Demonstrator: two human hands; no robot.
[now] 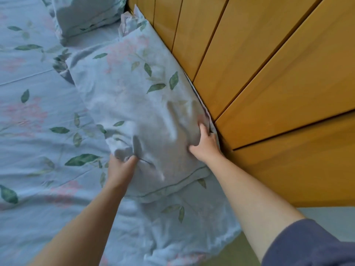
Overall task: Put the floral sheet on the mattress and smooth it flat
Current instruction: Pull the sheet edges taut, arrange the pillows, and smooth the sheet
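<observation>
Floral sheet [28, 116] lies spread; I judge laying done, creases left to smooth. My left hand [121, 169] and right hand [205, 144] each clutch the pillow [134, 104] beside the wooden panels [269, 73].

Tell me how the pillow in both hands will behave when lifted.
Probably soft and floppy: the pillow dents and bunches where the left hand and right hand grip it. It would likely sag between them, being long and unsupported.
</observation>
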